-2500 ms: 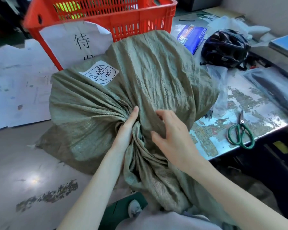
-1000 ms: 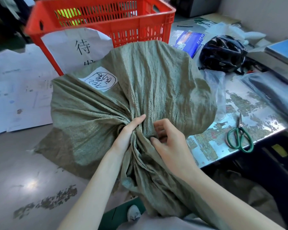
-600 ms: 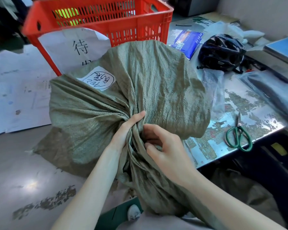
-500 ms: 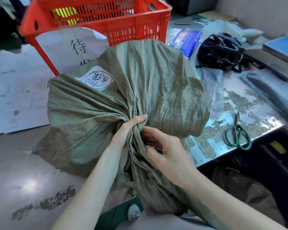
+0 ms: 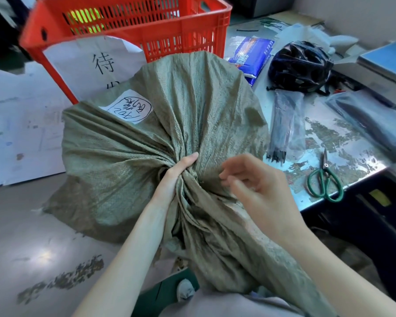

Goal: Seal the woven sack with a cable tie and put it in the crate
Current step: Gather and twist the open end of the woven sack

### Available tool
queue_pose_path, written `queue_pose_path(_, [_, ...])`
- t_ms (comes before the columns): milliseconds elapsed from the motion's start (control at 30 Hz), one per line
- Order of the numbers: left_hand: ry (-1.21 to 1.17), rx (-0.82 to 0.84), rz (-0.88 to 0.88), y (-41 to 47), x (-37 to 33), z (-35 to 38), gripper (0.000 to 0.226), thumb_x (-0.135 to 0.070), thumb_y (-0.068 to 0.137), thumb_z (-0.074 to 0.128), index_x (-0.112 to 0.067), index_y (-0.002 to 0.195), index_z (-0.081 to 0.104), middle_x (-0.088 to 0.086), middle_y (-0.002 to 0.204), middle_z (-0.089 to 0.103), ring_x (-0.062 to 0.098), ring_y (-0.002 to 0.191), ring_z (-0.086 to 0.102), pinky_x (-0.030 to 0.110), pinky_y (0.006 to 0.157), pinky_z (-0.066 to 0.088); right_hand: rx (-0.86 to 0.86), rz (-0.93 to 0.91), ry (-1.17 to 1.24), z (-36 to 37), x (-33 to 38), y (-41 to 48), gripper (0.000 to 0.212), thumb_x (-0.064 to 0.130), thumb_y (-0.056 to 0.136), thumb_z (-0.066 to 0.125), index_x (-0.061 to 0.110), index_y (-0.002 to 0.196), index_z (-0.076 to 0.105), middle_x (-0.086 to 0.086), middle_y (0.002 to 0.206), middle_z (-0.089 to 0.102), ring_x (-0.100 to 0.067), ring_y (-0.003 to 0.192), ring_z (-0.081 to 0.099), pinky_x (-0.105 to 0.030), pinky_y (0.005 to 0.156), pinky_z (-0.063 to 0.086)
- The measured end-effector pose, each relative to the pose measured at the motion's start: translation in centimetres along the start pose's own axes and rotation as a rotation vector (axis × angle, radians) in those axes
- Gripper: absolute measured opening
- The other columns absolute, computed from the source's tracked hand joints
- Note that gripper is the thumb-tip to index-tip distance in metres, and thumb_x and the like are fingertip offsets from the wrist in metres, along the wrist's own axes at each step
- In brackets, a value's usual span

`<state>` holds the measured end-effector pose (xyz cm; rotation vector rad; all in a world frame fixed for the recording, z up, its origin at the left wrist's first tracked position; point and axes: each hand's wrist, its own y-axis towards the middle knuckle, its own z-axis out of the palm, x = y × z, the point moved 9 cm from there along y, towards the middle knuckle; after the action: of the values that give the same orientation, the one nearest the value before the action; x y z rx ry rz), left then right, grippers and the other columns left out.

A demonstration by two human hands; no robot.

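Observation:
A full olive-green woven sack (image 5: 192,106) lies on the table with a white handwritten label (image 5: 129,108) on top. Its mouth is gathered into a twisted neck that points toward me. My left hand (image 5: 174,177) is clenched around that neck. My right hand (image 5: 252,186) hovers just right of the neck, fingers loosely curled and holding nothing. Behind the sack stands the red slatted crate (image 5: 146,21). A clear bag of black cable ties (image 5: 284,126) lies on the table right of the sack.
Green-handled scissors (image 5: 325,179) lie near the table's right front edge. A black helmet (image 5: 300,65), a blue packet (image 5: 252,56) and a scale (image 5: 384,65) sit at the back right. White paper sheets (image 5: 21,124) cover the left side. The loose sack end hangs over the table's edge.
My right hand has let go of the sack's neck and pulled a little to the right. My left hand keeps its grip. The bag of cable ties is now uncovered.

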<state>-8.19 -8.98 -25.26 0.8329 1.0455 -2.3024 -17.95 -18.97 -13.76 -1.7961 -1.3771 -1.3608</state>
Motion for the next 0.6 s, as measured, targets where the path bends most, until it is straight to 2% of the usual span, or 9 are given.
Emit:
queue_pose_path(100, [0.038, -0.043, 0.035, -0.1, -0.2, -0.3, 0.049, -0.033, 0.082, 0.061, -0.002, 0.121, 0.063, 0.015, 0.111, 0.072, 0.023, 0.103, 0.069, 0.037, 0.101, 0.049, -0.107, -0.035, -0.136, -1.1, 0.2, -0.2, 0.018, -0.002, 0.082, 0.059, 0.015, 0.089, 0.061, 0.002, 0.078, 0.065, -0.015, 0.071, 0.06, -0.033, 0.067, 0.049])
queue_pose_path(133, [0.043, -0.034, 0.041, -0.2, -0.3, -0.2, 0.043, -0.031, 0.084, 0.06, -0.002, 0.116, 0.065, 0.014, 0.107, 0.073, 0.021, 0.099, 0.07, 0.033, 0.095, 0.053, -0.133, -0.039, -0.184, -1.4, 0.0, -0.3, 0.018, -0.001, 0.082, 0.059, 0.015, 0.091, 0.06, 0.003, 0.08, 0.063, -0.013, 0.072, 0.058, -0.032, 0.066, 0.048])
queue_pose_path(200, [0.051, -0.01, 0.048, -0.3, -0.5, 0.1, 0.038, -0.026, 0.079, 0.06, 0.0, 0.105, 0.067, 0.011, 0.09, 0.076, 0.018, 0.081, 0.074, 0.026, 0.073, 0.059, -0.151, -0.031, -0.275, -1.4, -0.5, -0.2, 0.02, 0.004, 0.083, 0.059, 0.015, 0.099, 0.058, 0.002, 0.093, 0.06, -0.014, 0.084, 0.056, -0.034, 0.073, 0.049])
queue_pose_path(267, [0.072, -0.015, 0.069, -0.2, -0.8, 0.1, 0.047, -0.026, 0.072, 0.063, 0.002, 0.109, 0.065, 0.01, 0.085, 0.076, 0.018, 0.076, 0.073, 0.028, 0.073, 0.06, -0.089, -0.002, -0.351, -0.7, -1.6, -0.1, 0.031, 0.011, 0.083, 0.059, 0.013, 0.113, 0.052, -0.001, 0.113, 0.049, -0.019, 0.103, 0.049, -0.034, 0.087, 0.045])
queue_pose_path(300, [0.083, -0.018, 0.07, -0.2, -0.9, 0.2, 0.048, -0.026, 0.071, 0.063, 0.002, 0.11, 0.065, 0.011, 0.084, 0.075, 0.019, 0.075, 0.073, 0.03, 0.076, 0.059, -0.036, 0.019, -0.355, -0.1, -2.1, -0.1, 0.038, 0.012, 0.083, 0.059, 0.013, 0.119, 0.048, -0.001, 0.119, 0.044, -0.018, 0.108, 0.045, -0.026, 0.091, 0.039])
queue_pose_path(367, [0.083, -0.009, 0.053, -0.3, -0.6, 0.3, 0.043, -0.026, 0.072, 0.062, 0.002, 0.104, 0.067, 0.013, 0.084, 0.075, 0.022, 0.075, 0.073, 0.033, 0.08, 0.057, 0.058, 0.063, -0.298, 1.0, -2.6, -0.3, 0.049, 0.013, 0.084, 0.06, 0.015, 0.129, 0.039, 0.001, 0.125, 0.04, -0.008, 0.109, 0.04, -0.008, 0.086, 0.03])
queue_pose_path(400, [0.076, 0.0, 0.033, -0.4, -0.4, 0.3, 0.043, -0.027, 0.073, 0.062, 0.002, 0.104, 0.068, 0.015, 0.088, 0.075, 0.024, 0.078, 0.073, 0.035, 0.084, 0.056, 0.087, 0.075, -0.271, 1.5, -2.7, -0.5, 0.053, 0.014, 0.085, 0.06, 0.016, 0.132, 0.036, 0.003, 0.125, 0.041, -0.005, 0.109, 0.039, -0.007, 0.084, 0.029])
queue_pose_path(533, [0.042, 0.026, 0.027, -0.6, -0.2, 0.5, 0.052, -0.03, 0.077, 0.062, 0.005, 0.115, 0.065, 0.02, 0.103, 0.072, 0.029, 0.094, 0.07, 0.04, 0.095, 0.053, 0.102, 0.062, -0.229, 2.7, -2.2, -1.3, 0.055, 0.012, 0.085, 0.059, 0.016, 0.134, 0.036, 0.007, 0.124, 0.045, -0.01, 0.116, 0.043, -0.019, 0.092, 0.03])
queue_pose_path(600, [0.041, 0.058, 0.008, -0.7, 0.0, 0.7, 0.043, -0.031, 0.08, 0.059, 0.004, 0.1, 0.072, 0.019, 0.091, 0.074, 0.027, 0.082, 0.072, 0.037, 0.086, 0.056, 0.116, 0.033, -0.218, 3.3, -1.8, -1.5, 0.052, 0.012, 0.085, 0.058, 0.018, 0.133, 0.039, 0.006, 0.126, 0.048, -0.011, 0.118, 0.045, -0.027, 0.098, 0.035])
